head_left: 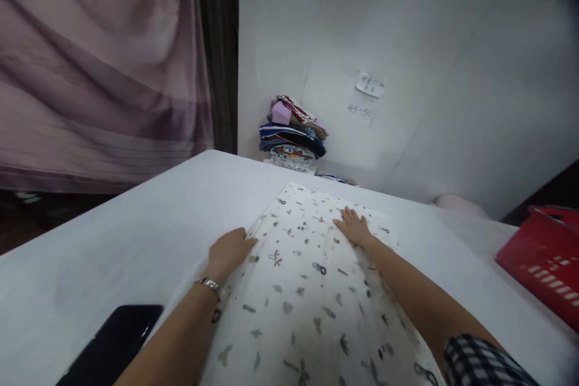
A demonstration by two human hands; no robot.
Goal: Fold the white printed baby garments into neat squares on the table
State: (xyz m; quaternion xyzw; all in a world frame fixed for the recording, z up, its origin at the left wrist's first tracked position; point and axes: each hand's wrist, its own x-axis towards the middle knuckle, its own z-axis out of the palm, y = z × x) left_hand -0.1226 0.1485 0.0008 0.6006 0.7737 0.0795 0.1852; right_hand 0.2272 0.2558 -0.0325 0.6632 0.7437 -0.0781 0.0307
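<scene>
"Both your hands are at the cloth (307,298). Where does it lie for you?"

"Along the middle of the table (149,241), from near the table's far edge back toward you, running out past the bottom of your view. Your right hand (354,227) lies flat on its far part, fingers spread. Your left hand (230,251) is bent at its left edge, thumb toward the cloth; I cannot tell whether it pinches or only presses."

"How should you expect it to handle?"

"Light and limp, most likely: soft enough to crease under your touch, hardly fragile, and apt to slide on the smooth table. Take it by the two corners nearest the table's far edge, or pinch along a side; grabbing the middle would probably bunch it."

"And what do you see on it?"

"Off-white, scattered with small leaf and sprig shapes in grey, olive and brown, plus a few dark looped ones. Its far end looks fairly straight; faint ripples show along its right side."
</scene>
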